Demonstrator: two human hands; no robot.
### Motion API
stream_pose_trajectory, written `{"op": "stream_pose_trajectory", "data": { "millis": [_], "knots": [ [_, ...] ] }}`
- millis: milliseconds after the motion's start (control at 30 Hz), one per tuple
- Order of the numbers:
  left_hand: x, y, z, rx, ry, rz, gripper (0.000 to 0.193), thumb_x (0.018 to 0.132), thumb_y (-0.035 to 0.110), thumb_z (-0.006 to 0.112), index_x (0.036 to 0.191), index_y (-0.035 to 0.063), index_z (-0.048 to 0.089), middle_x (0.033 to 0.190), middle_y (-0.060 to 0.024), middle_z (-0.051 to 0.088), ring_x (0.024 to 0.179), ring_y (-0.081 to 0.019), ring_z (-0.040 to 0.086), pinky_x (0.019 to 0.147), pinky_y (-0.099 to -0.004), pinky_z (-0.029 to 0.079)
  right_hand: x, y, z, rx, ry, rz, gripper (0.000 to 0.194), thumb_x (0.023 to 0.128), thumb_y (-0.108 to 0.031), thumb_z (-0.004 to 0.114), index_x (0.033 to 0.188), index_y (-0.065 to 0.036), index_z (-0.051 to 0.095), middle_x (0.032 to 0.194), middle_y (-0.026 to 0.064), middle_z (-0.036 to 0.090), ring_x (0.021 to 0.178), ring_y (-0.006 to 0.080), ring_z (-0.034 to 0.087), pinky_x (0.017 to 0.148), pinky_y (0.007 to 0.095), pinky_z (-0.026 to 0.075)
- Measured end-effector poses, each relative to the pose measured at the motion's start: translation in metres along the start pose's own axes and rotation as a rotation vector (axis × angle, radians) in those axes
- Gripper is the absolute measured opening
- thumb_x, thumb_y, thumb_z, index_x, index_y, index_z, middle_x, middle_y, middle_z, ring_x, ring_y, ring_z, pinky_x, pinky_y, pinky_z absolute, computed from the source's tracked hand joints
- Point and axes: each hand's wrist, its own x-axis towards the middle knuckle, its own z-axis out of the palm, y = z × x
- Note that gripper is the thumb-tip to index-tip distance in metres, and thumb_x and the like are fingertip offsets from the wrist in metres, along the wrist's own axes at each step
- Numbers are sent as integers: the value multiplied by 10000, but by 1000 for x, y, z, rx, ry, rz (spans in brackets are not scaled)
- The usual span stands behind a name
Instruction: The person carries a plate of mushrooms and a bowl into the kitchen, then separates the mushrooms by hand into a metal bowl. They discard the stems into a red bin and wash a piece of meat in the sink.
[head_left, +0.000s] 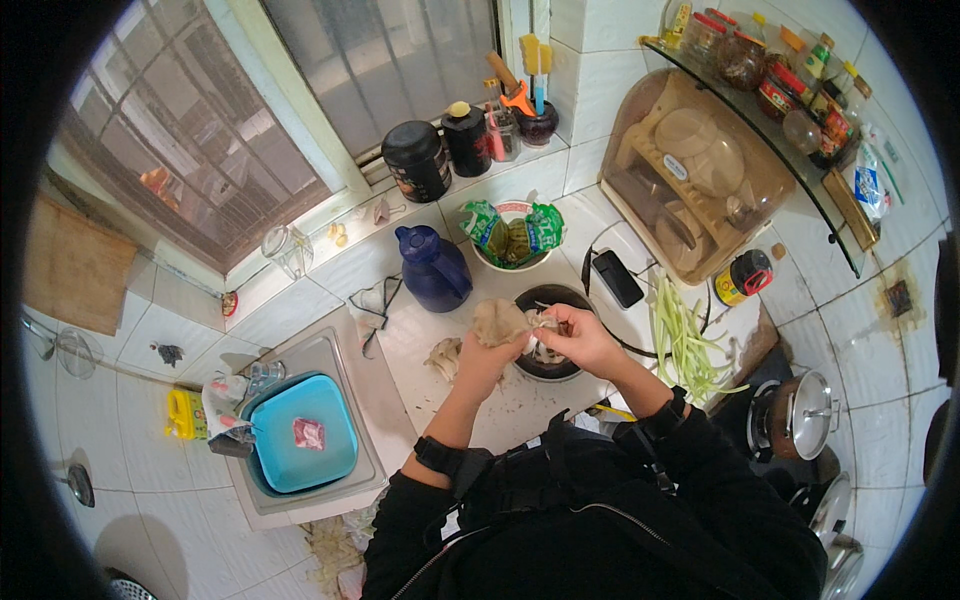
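Observation:
My left hand (486, 366) grips an oyster mushroom (498, 322) with a broad pale cap. Pinched at the same cluster's edge is my right hand (581, 341), its fingers closed on a smaller mushroom piece (541, 322). Both hands are over the left and upper part of a dark round bowl (577, 298), where torn white mushroom pieces (551, 351) lie. More oyster mushrooms (445, 357) rest on the white counter left of my left wrist, with dark crumbs (510, 418) scattered near them.
A blue thermos jug (435, 268) and a bowl with green packets (516, 232) stand behind the hands. Right are a phone (617, 278), cables and green stalks (686, 337). At left, a sink (367, 450) holds a blue basin (330, 397) with meat (309, 433). A pot (802, 416) sits far right.

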Motion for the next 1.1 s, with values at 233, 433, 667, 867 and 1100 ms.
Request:
{"op": "stream_pose_trajectory", "data": {
  "millis": [233,433,667,867,1100],
  "knots": [
    [3,1,6,395,-22,86,317,710,123,709,978,-22,621,895,-45,648,797,-125,596,709,-274,476,-1,14,-12,-149,42,-39,147,830,-143,610,861,-1,598,691,-19,544,608,42,470,527,234,388],
    [14,-11,12,222,-38,48,231,730,105,687,922,8,604,809,-9,602,720,-95,556,629,-239,440,1,18,-17,90,32,80,119,858,-132,576,865,-14,584,652,-26,497,559,42,421,492,214,337],
    [25,-14,-1,-223,56,-58,101,802,40,633,860,41,550,678,12,496,562,-78,436,501,-217,342,-12,17,-60,400,198,179,141,878,-147,592,886,-8,573,650,-31,460,537,42,372,473,198,283],
    [49,-27,2,506,12,-238,140,773,107,700,848,24,615,726,-17,582,576,-72,490,499,-217,361,6,44,-78,117,120,139,139,857,-148,611,899,-18,640,675,-26,496,578,56,447,516,205,361],
    [49,-34,14,38,-67,-154,196,756,126,726,882,24,615,737,-13,590,576,-77,499,490,-217,369,3,30,-74,57,-18,142,546,819,-29,617,1312,1,385,893,17,554,733,68,496,629,197,406]
  ]
}}
